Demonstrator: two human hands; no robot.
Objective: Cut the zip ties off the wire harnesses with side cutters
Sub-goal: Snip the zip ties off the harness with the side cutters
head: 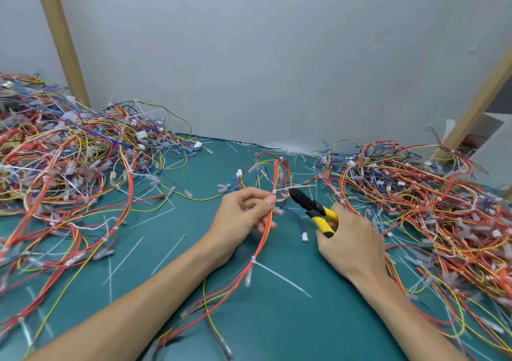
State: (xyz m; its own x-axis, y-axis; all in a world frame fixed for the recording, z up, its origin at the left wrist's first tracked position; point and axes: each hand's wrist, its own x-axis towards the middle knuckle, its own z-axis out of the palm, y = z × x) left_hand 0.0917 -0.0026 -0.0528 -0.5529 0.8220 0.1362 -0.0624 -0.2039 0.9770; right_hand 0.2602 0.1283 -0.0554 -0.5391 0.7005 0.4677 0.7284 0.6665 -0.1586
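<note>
Left fingers (256, 192) tight on harness (265, 231), right fingers (340, 210) round side cutters (310, 205); mat (277, 322) between piles (69, 152).

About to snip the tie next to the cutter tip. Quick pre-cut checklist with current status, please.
1. Left hand pinches the harness just below the zip tie: ok.
2. Right hand grips the side cutters by their yellow handles: ok.
3. Cutter blades around the tie band: cannot tell; the tip is beside it.
4. Wires out of the blades: cannot tell.
5. Left thumb apart from the cutter tip: ok, narrow gap.
6. Harness free of other ties: not ok; a second tie sits lower down.
</note>
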